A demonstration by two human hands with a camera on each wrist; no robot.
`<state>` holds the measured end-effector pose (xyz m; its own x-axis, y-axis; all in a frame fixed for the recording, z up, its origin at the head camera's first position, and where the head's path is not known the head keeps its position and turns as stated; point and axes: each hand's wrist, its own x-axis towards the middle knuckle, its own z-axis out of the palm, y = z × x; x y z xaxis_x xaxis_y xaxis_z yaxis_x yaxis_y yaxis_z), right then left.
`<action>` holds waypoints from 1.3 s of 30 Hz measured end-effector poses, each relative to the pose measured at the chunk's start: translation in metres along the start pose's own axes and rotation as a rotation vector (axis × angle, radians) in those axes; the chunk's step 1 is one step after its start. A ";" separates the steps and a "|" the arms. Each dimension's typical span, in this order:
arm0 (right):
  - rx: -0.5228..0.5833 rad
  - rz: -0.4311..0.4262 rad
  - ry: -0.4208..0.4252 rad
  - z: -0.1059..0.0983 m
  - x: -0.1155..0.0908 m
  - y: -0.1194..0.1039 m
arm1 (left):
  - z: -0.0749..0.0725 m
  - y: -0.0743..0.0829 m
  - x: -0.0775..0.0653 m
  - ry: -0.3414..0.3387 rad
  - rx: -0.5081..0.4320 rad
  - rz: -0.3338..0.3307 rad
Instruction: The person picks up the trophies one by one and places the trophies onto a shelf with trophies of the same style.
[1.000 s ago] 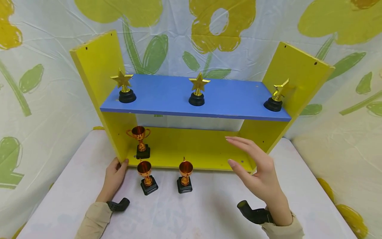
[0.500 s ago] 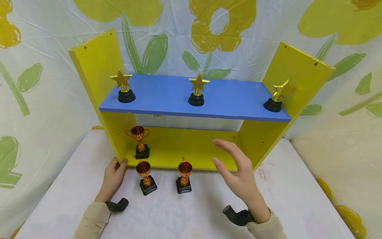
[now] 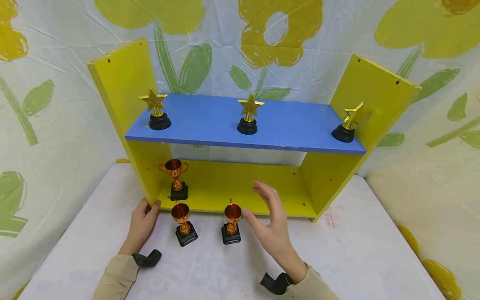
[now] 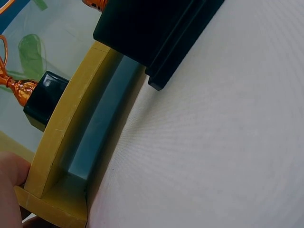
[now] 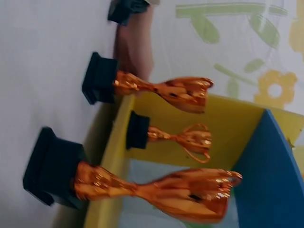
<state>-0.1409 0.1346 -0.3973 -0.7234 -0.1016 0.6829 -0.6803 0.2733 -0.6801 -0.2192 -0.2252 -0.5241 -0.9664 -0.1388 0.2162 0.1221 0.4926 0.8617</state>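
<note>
My left hand [image 3: 141, 223] holds the lower left corner of a yellow-and-blue shelf [image 3: 210, 187]; in the left wrist view, the thumb [image 4: 12, 168] presses on the yellow board. My right hand [image 3: 271, 227] hovers just right of a bronze trophy cup [image 3: 232, 214] on the table, thumb and fingers spread apart with nothing between them. That cup looms largest in the right wrist view, its black base [image 5: 57, 166] on the white cloth. A second trophy cup [image 3: 181, 214] stands on the table to its left. Behind it, a third trophy cup [image 3: 174, 168] stands on the lower board's left end.
On the blue upper board [image 3: 210, 112] stand a left star trophy [image 3: 153, 102], a middle star trophy [image 3: 249, 108] and a right star trophy [image 3: 348, 121], turned sideways. The right yellow side panel [image 3: 371, 96] bounds the shelf. A flower-printed cloth [image 3: 337, 25] hangs behind.
My right hand has moved left, from in front of the shelf's right end to beside the right-hand table cup. The left hand stays at the shelf corner, and the trophies have not moved.
</note>
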 end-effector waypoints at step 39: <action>0.124 0.105 0.082 0.054 -0.038 0.036 | 0.000 0.003 -0.002 0.010 0.009 -0.032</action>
<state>-0.1443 0.0966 -0.4616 -0.7827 0.0008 0.6224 -0.6145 0.1577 -0.7730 -0.2167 -0.2235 -0.5220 -0.9674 -0.1633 0.1933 0.0891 0.4952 0.8642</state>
